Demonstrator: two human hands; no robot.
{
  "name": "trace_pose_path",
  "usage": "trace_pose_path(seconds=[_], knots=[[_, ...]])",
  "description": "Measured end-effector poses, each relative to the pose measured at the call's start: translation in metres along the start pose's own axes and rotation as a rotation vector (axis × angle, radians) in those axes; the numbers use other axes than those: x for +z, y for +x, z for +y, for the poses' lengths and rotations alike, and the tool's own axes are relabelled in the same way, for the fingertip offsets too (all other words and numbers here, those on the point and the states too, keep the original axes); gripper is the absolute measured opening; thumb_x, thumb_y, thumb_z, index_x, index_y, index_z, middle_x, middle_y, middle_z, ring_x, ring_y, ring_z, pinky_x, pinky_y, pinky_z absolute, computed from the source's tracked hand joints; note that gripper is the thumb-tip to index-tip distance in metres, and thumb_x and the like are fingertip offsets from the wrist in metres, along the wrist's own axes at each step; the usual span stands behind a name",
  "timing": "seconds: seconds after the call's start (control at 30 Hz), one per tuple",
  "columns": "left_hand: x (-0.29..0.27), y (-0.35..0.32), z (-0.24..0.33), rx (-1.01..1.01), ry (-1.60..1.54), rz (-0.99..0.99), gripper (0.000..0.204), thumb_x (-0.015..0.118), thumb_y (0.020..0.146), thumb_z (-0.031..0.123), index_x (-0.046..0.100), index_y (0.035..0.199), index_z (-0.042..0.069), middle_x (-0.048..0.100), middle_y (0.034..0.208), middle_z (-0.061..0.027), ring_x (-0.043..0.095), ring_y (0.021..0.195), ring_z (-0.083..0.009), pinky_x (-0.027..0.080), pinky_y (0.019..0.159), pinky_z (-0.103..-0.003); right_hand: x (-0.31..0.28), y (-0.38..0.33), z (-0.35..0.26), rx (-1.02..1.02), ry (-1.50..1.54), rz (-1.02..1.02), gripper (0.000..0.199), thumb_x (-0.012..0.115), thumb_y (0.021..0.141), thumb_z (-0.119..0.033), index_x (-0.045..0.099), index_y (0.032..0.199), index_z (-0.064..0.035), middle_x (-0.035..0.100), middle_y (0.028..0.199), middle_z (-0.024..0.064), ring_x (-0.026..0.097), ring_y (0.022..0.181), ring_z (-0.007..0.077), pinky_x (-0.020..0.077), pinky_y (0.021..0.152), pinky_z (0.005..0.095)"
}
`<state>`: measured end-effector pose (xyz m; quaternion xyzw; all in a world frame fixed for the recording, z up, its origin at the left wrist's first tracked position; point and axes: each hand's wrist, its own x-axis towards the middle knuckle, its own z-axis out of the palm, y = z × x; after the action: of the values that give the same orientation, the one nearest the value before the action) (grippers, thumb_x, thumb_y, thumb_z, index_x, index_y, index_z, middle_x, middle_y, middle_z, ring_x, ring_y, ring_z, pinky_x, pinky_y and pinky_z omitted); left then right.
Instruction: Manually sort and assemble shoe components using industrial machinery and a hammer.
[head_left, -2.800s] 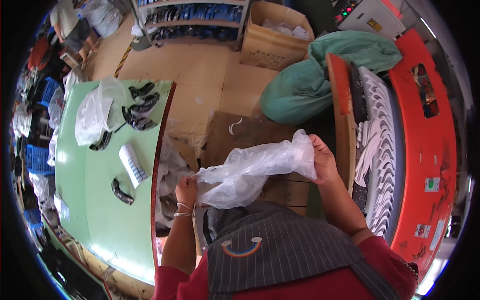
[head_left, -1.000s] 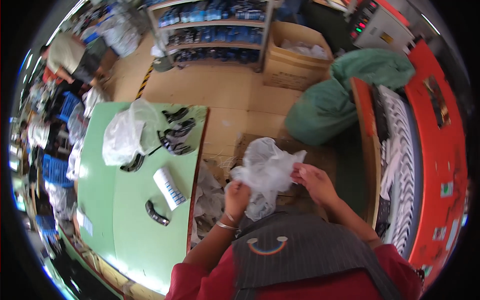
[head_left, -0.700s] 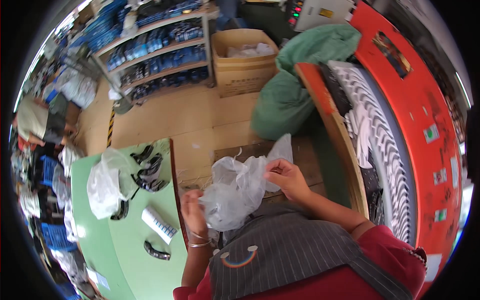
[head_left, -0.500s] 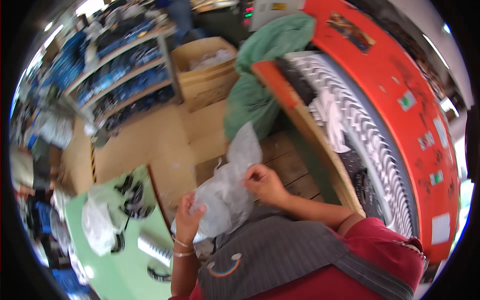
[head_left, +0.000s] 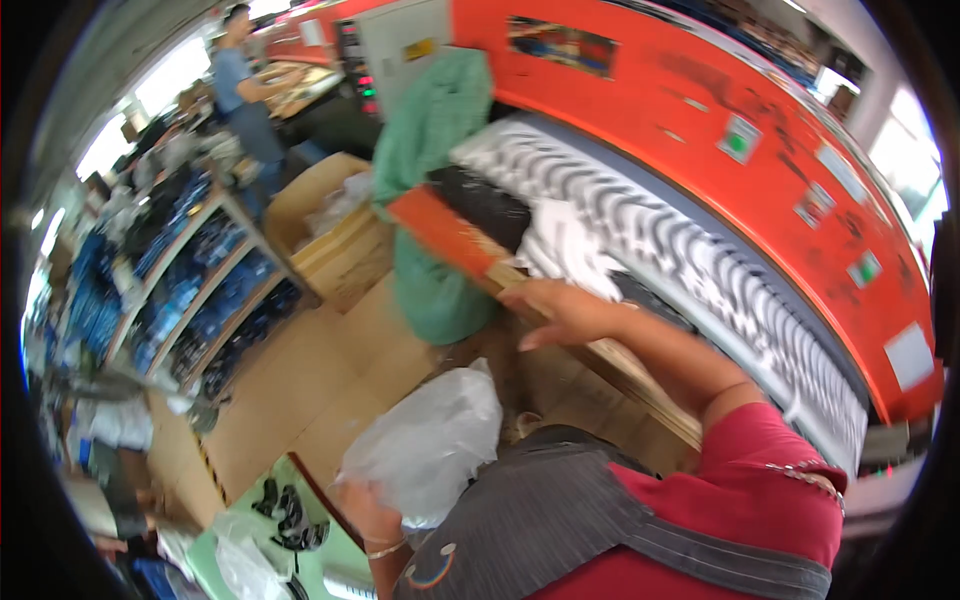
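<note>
A crumpled, translucent plastic bag [head_left: 425, 440] hangs in front of my apron. My left hand [head_left: 372, 515], smeared by motion, grips its near left side. What lies inside the bag, if anything, I cannot make out. Stretched forward over the machine table's wooden edge, my right hand [head_left: 565, 312] is empty, its thumb apart from the fingers. Just beyond it lies a bunched white cloth [head_left: 565, 245] on the table, beside a black piece [head_left: 480, 208]. Black-and-white wavy striped fabric [head_left: 640, 235] runs along the machine behind them.
A large orange-red machine [head_left: 690, 110] fills the right. Green cloth [head_left: 430, 140] drapes its left end, beside a cardboard box [head_left: 345, 245]. Shelves of blue pieces [head_left: 215, 275] stand at left. A green table [head_left: 335, 540] holds black parts. A person [head_left: 245, 100] works farther back.
My right hand has left the bag and reached forward and right to the machine table. The bag stays with my left hand and looks more spread. The view has turned right.
</note>
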<state>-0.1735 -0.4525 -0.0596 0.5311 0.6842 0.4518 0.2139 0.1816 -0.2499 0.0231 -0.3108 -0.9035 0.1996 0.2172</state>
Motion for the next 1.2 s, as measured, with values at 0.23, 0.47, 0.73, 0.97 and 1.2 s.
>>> trace_pose_path(seconds=[0.23, 0.47, 0.73, 0.97, 1.2], knots=[[0.052, -0.003, 0.001, -0.208, 0.373, -0.140, 0.035, 0.055, 0.081, 0.026, 0.048, 0.112, 0.011, 0.060, 0.092, -0.0163, 0.058, 0.088, -0.0337, 0.048, 0.073, -0.044, -0.087, 0.045, 0.128, -0.389, -1.031, -0.592, 0.114, 0.084, 0.031, -0.038, 0.039, 0.130, -0.0039, 0.028, 0.141, 0.0251, 0.028, 0.132, 0.0374, 0.0249, 0.104, 0.0534], [0.105, -0.055, 0.030, -0.291, 0.296, -0.588, 0.024, 0.055, 0.081, 0.033, 0.060, 0.080, 0.009, 0.062, 0.080, -0.0156, 0.060, 0.076, -0.0336, 0.048, 0.071, -0.042, -0.073, 0.054, 0.183, -0.667, -0.704, -0.806, 0.127, 0.081, 0.030, -0.058, 0.037, 0.130, 0.0058, 0.033, 0.135, 0.0300, 0.029, 0.129, 0.0424, 0.0222, 0.107, 0.0503], [0.035, -0.021, 0.038, -0.554, -0.006, 0.766, 0.022, 0.056, 0.087, 0.021, 0.063, 0.078, 0.003, 0.063, 0.074, -0.0153, 0.060, 0.060, -0.0247, 0.045, 0.050, -0.036, -0.062, 0.092, 0.159, -0.433, -0.489, -1.050, 0.124, 0.083, 0.035, -0.055, 0.034, 0.132, 0.0044, 0.041, 0.132, 0.0244, 0.042, 0.121, 0.0396, 0.0345, 0.100, 0.0399], [0.057, -0.012, 0.052, 0.242, 0.516, 0.200, 0.010, 0.061, 0.077, 0.024, 0.064, 0.077, 0.015, 0.056, 0.071, -0.0056, 0.056, 0.073, -0.0263, 0.048, 0.059, -0.039, -0.068, 0.059, 0.165, -0.337, -0.674, -0.861, 0.119, 0.083, 0.035, -0.054, 0.038, 0.131, -0.0018, 0.058, 0.103, 0.0186, 0.054, 0.099, 0.0361, 0.0363, 0.093, 0.0435], [0.092, -0.034, 0.035, -0.099, -0.123, -0.064, 0.029, 0.052, 0.090, 0.031, 0.060, 0.091, 0.003, 0.058, 0.082, -0.0087, 0.057, 0.079, -0.0234, 0.045, 0.073, -0.030, -0.093, 0.001, 0.169, -0.570, -0.691, -0.589, 0.073, 0.078, 0.033, -0.039, 0.061, 0.097, -0.0078, 0.060, 0.089, 0.0169, 0.057, 0.089, 0.0365, 0.0386, 0.087, 0.0537]])
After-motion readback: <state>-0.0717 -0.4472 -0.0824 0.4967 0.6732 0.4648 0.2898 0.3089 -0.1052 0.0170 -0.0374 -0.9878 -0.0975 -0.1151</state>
